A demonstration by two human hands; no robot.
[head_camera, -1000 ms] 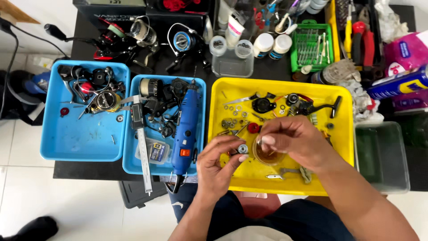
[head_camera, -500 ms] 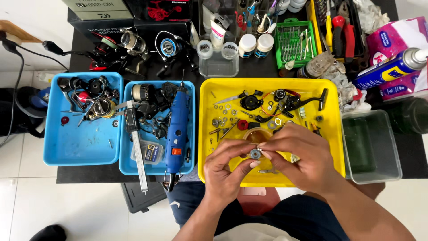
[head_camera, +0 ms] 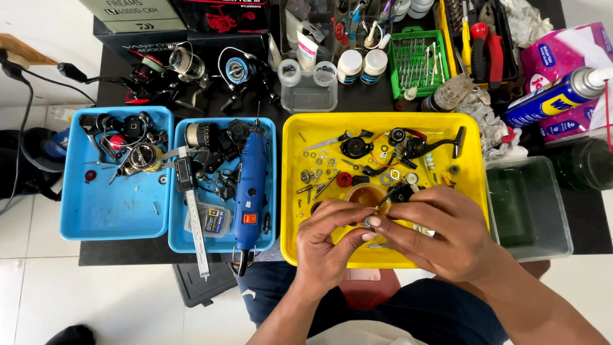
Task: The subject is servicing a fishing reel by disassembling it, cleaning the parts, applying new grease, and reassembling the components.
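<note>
We find the left hand [head_camera: 329, 246] and right hand [head_camera: 440, 233] pinched together on a small round metal ring-shaped part [head_camera: 369, 222]. It sits over the yellow plastic tray [head_camera: 290, 191] on the black counter [head_camera: 115, 252], likely so drops land inside.

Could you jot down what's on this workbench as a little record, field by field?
Left hand: pinches a small round metal part over the yellow tray
Right hand: fingertips on the same part
Yellow tray: small washers, screws, black reel parts, a red ring
Middle blue tray: blue rotary tool, caliper, dark parts
Left blue tray: reel parts at its far end
Right of yellow tray: clear tub, spray can
Back of bench: fishing reels, green bit rack, pliers
</note>
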